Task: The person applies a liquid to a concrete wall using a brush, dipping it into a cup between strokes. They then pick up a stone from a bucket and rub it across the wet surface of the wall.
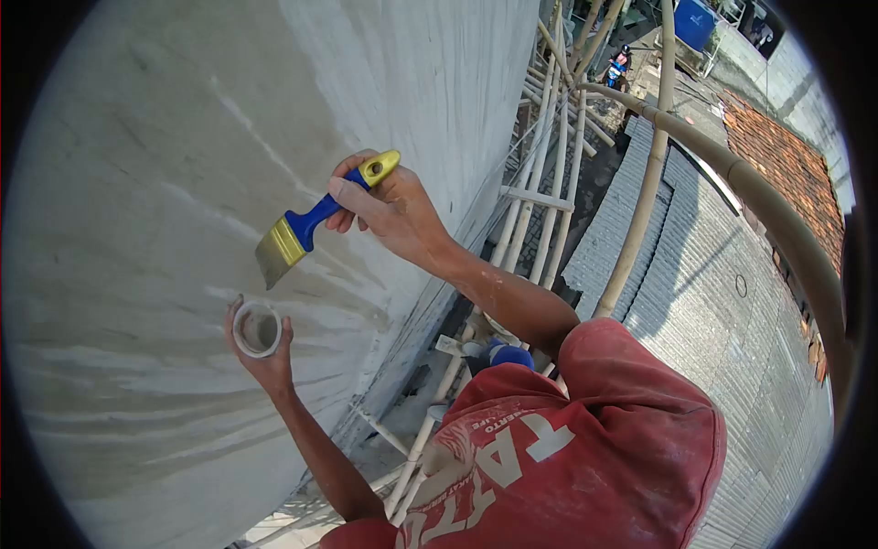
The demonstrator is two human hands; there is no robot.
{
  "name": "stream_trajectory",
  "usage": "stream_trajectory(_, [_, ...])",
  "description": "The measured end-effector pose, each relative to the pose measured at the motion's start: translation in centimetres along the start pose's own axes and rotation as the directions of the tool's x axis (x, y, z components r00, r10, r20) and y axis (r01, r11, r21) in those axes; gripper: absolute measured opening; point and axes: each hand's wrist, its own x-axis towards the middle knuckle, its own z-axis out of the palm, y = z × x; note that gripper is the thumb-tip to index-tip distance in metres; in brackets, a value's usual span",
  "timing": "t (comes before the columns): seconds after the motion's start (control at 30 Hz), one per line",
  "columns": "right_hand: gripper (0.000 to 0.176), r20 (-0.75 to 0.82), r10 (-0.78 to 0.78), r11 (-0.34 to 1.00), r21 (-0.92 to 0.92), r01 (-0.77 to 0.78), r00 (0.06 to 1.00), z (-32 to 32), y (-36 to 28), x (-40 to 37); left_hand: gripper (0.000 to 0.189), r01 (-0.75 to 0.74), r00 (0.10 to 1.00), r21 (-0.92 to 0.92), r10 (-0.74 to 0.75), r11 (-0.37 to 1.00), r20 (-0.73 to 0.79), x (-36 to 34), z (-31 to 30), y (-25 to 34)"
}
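Observation:
My right hand (389, 206) grips a paintbrush (315, 215) by its blue handle with a yellow end. The brush tilts down to the left, its flat bristles hanging above the cup and apart from it. Lower down, my left hand (270, 361) is wrapped round a small white cup (257, 330), with thumb and fingers on opposite sides. Some greyish material shows inside the cup. Behind both hands stands a grey plastered wall (137, 274) with pale, streaky brush marks.
Bamboo scaffold poles (549, 174) run along the wall on the right, and a thick curved pole (732, 169) crosses over corrugated roofing (722, 311). Far below, a person (620, 64) is on the ground. A blue object (508, 355) sits near the scaffold beside my red shirt.

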Motion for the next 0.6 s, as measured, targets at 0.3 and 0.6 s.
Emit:
stream_trajectory(0.3, [0.021, 0.103, 0.131, 0.928, -0.363, -0.086, 0.986, 0.1, -2.7, -1.4, 0.063, 0.072, 0.995, 0.32, -0.089, 0.945, 0.037, -4.9, 6.5, 3.1])
stream_trajectory(0.6, [0.023, 0.321, 0.201, 0.728, -0.681, 0.078, 0.925, 1.0, 1.9, -2.1, 0.063, 0.055, 0.998, 0.314, -0.054, 0.948, -0.011, -5.9, 7.6, 3.3])
